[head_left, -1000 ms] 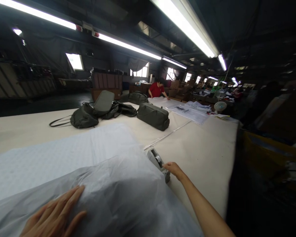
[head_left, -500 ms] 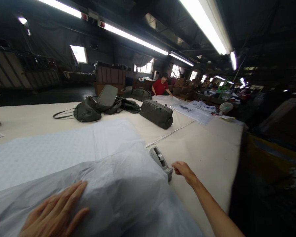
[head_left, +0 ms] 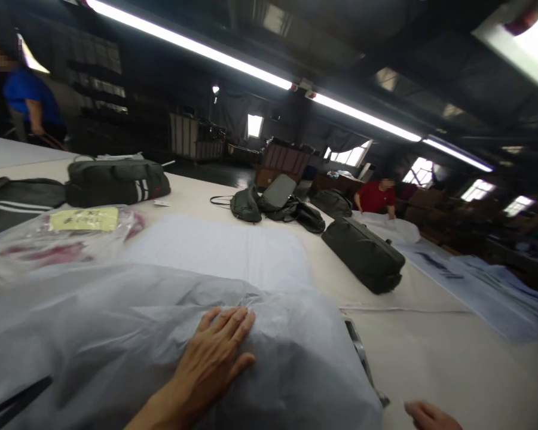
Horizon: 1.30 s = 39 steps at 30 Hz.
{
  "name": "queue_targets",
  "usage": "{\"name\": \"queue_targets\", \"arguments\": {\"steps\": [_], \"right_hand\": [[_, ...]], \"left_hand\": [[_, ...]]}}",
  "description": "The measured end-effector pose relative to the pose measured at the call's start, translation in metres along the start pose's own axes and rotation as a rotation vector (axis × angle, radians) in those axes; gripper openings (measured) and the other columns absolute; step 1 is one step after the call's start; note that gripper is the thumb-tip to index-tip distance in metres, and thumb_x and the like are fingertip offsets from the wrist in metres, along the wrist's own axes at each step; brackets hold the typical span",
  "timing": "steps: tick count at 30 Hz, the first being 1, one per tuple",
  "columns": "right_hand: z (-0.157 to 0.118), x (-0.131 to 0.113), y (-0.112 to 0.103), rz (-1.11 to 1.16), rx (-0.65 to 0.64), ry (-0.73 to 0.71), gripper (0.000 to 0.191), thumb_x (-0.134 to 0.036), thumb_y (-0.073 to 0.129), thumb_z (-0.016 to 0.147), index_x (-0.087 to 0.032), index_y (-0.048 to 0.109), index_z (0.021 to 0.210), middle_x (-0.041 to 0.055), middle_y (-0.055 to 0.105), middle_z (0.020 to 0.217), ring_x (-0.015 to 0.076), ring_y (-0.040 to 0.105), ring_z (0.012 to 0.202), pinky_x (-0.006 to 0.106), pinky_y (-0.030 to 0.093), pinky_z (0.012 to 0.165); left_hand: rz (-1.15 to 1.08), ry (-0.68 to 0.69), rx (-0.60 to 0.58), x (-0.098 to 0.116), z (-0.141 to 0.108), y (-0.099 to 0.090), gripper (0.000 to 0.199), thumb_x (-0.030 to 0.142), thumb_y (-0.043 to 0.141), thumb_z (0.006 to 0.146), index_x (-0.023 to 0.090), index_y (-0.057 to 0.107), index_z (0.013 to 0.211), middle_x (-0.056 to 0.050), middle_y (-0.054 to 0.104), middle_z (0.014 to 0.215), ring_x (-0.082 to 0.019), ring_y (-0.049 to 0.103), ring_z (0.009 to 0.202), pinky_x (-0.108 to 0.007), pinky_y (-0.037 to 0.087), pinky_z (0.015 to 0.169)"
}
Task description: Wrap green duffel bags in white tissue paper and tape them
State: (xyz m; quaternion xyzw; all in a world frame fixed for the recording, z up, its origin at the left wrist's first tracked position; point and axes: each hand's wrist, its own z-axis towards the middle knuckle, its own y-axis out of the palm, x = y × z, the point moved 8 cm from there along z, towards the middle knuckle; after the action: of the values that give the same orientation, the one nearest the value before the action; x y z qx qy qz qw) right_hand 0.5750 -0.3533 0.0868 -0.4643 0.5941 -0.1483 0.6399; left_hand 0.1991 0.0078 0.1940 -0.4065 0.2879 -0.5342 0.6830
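My left hand (head_left: 213, 352) lies flat, fingers stretched, on top of a bulging package in whitish plastic sheeting (head_left: 116, 322). At the lower right edge, my right hand (head_left: 430, 415) is partly cut off by the frame, its fingers pinched together. A small pale bit shows at the fingertips, too blurred to make out. Just left of that hand, a grey tape dispenser (head_left: 363, 358) stands against the package's right side, partly hidden by it. Behind the package a flat white sheet (head_left: 215, 245) is spread on the table. Dark scissor-like blades (head_left: 20, 400) rest on the plastic at the lower left.
A dark green duffel bag (head_left: 363, 254) sits beyond the dispenser, with more dark bags (head_left: 246, 203) behind. Another duffel (head_left: 116, 182) and a clear packet with a yellow label (head_left: 84, 219) lie left. A person in red (head_left: 376, 197) handles plastic sheeting; a person in blue (head_left: 33, 98) is far left.
My view has swung left, bringing the left-hand duffel, labelled packet and blades into sight. My right hand has moved down toward the frame edge; my left hand still lies on the package.
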Motion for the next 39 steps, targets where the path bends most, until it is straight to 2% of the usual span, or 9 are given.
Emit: {"name": "queue_targets", "arguments": {"steps": [3,7,9,11,19,26,31,33,39], "right_hand": [[-0.010,-0.132,-0.016,-0.039,-0.095,-0.200,0.038,-0.067,0.057,0.064,-0.030,0.063,0.057,0.0075,0.060,0.064,0.0233,0.059,0.063,0.040,0.048,0.068],[-0.060,-0.329,0.027,-0.168,-0.412,-0.517,0.029,-0.050,0.065,0.074,-0.022,0.068,0.068,0.0016,0.064,0.070,0.0186,0.057,0.069,0.029,0.044,0.066],[-0.083,-0.393,0.065,-0.235,-0.581,-0.631,0.023,-0.043,0.068,0.073,-0.020,0.071,0.071,0.0001,0.066,0.069,0.0161,0.056,0.068,0.026,0.043,0.064],[-0.095,-0.427,0.104,-0.367,-0.718,-0.693,0.020,-0.039,0.070,0.070,-0.019,0.073,0.073,-0.0022,0.065,0.065,0.0132,0.054,0.062,0.023,0.039,0.056],[-0.080,-0.465,0.196,-0.976,-0.794,-0.960,0.011,-0.033,0.080,0.063,-0.025,0.075,0.069,-0.0049,0.062,0.056,0.0109,0.052,0.051,0.023,0.034,0.051],[-0.084,-0.468,0.216,-1.155,-0.740,-1.197,0.028,-0.046,0.083,0.064,-0.023,0.068,0.057,-0.0039,0.053,0.046,0.0128,0.052,0.048,0.027,0.037,0.058],[-0.082,-0.483,0.220,-1.129,-0.598,-1.395,0.051,-0.058,0.089,0.048,-0.019,0.064,0.067,0.0028,0.064,0.064,0.0246,0.064,0.071,0.041,0.041,0.084],[-0.064,-0.477,0.220,-1.093,-0.705,-1.288,0.058,-0.061,0.087,0.047,-0.020,0.068,0.083,0.0040,0.068,0.076,0.0263,0.065,0.078,0.041,0.042,0.085],[-0.003,-0.430,0.212,-0.554,-1.069,-0.609,0.078,-0.051,0.085,0.054,-0.024,0.063,0.123,0.0085,0.066,0.121,0.0276,0.061,0.110,0.033,0.049,0.084]], "left_hand": [[-0.042,-0.032,-0.042,0.002,0.001,0.000,0.054,0.043,0.063,0.089,0.024,0.047,0.137,-0.007,0.058,0.136,-0.025,0.055,0.120,-0.046,0.038,0.105],[-0.072,-0.052,-0.071,0.004,0.002,-0.001,0.057,0.040,0.068,0.086,0.023,0.047,0.136,-0.010,0.057,0.137,-0.028,0.054,0.121,-0.050,0.038,0.105],[-0.083,-0.057,-0.069,0.004,0.003,0.000,0.058,0.039,0.069,0.086,0.023,0.046,0.137,-0.010,0.055,0.139,-0.029,0.053,0.123,-0.052,0.039,0.105],[-0.096,-0.066,-0.068,0.004,0.003,0.001,0.059,0.039,0.069,0.086,0.023,0.046,0.137,-0.011,0.053,0.141,-0.029,0.053,0.124,-0.053,0.039,0.105],[-0.149,-0.035,-0.082,0.005,-0.002,0.015,0.063,0.049,0.062,0.088,0.020,0.042,0.141,-0.013,0.052,0.142,-0.031,0.052,0.126,-0.054,0.039,0.106],[-0.193,-0.019,-0.062,0.005,-0.004,0.022,0.062,0.062,0.041,0.094,0.021,0.043,0.141,-0.013,0.052,0.142,-0.030,0.051,0.127,-0.053,0.038,0.107],[-0.142,0.025,-0.102,0.007,-0.003,0.021,0.059,0.054,0.053,0.092,0.019,0.045,0.139,-0.015,0.053,0.141,-0.031,0.052,0.127,-0.054,0.041,0.104],[-0.117,0.031,-0.117,0.008,-0.004,0.023,0.060,0.050,0.059,0.090,0.018,0.045,0.139,-0.015,0.053,0.141,-0.032,0.052,0.126,-0.054,0.042,0.103],[-0.122,0.016,-0.085,0.005,-0.005,0.024,0.062,0.051,0.058,0.089,0.020,0.042,0.141,-0.013,0.053,0.141,-0.031,0.052,0.125,-0.052,0.040,0.104]]}}
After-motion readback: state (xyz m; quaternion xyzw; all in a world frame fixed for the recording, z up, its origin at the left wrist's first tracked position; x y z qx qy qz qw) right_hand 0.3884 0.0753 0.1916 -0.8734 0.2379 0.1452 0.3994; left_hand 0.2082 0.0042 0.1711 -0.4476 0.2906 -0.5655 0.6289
